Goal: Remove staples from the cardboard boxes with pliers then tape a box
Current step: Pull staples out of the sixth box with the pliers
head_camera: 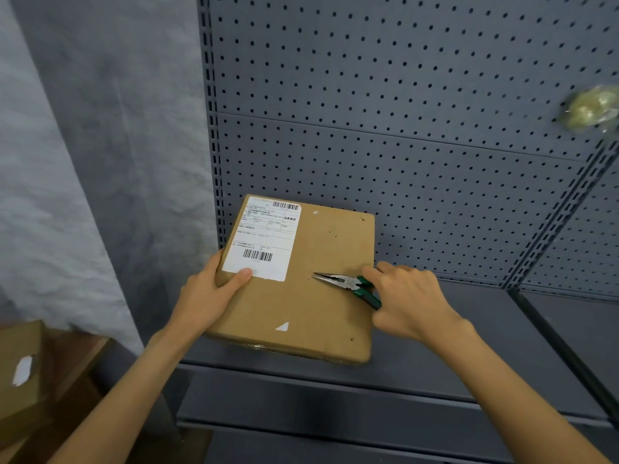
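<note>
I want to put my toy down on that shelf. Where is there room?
Free: the bare grey shelf right of the cardboard box, up to the pegboard. Crowded: the shelf's left part, where the left hand holds the box and the right hand works the pliers.

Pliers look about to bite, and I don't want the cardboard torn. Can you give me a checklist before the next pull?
1. Cardboard box steadied by left hand: ok.
2. Right hand grips the green handles of the pliers: ok.
3. Plier tips on the box top: ok.
4. Staple caught in the tips: cannot tell.
5. Box resting on the shelf: ok.
</note>
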The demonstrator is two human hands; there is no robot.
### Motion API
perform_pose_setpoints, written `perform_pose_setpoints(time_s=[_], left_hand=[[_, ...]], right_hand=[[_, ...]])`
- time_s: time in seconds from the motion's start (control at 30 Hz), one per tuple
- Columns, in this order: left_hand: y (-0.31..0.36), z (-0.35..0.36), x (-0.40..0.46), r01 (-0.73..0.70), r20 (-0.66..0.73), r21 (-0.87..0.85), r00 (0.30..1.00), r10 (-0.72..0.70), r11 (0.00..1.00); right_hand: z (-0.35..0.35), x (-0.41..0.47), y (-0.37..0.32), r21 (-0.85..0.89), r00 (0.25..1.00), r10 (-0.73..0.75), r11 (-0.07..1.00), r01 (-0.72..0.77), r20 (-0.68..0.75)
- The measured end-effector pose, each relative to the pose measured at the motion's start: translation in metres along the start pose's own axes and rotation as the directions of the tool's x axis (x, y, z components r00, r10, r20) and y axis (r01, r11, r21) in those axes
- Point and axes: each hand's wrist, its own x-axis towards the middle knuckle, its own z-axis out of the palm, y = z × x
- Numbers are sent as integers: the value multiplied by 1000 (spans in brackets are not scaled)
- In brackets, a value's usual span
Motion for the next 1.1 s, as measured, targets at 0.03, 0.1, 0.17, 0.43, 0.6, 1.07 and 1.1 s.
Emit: perform_pose_setpoints(time_s=[0.03, 0.1, 0.17, 0.43, 0.6, 1.07, 1.1], left_hand=[[0, 0, 0, -3, -5, -7, 1000, 3, 1000], [0, 0, 0, -7, -12, -23, 1000, 6, 1000], [-1, 0, -1, -9, -15, -27, 1000, 9, 1000], [-1, -1, 0, -27, -4, -21, 1000, 27, 999], [-1, 0, 0, -25, 8, -25, 1000, 25, 999], [1, 2, 5, -19, 16, -20, 1000, 20, 1000], [1, 2, 5, -19, 16, -19, 1000, 19, 1000]], right_hand=[[-2, 2, 2, -9, 1000, -15, 1000, 15, -3], [-5, 7, 6, -23, 999, -43, 999, 43, -4], [-7, 11, 8, -34, 998, -66, 997, 66, 3], [-8, 17, 18, 14, 990, -135, 991, 135, 51], [-1, 16, 20, -3, 990, -141, 990, 141, 12], [18, 22, 25, -13, 981, -183, 983, 183, -57], [16, 22, 25, -21, 981, -187, 982, 186, -44]])
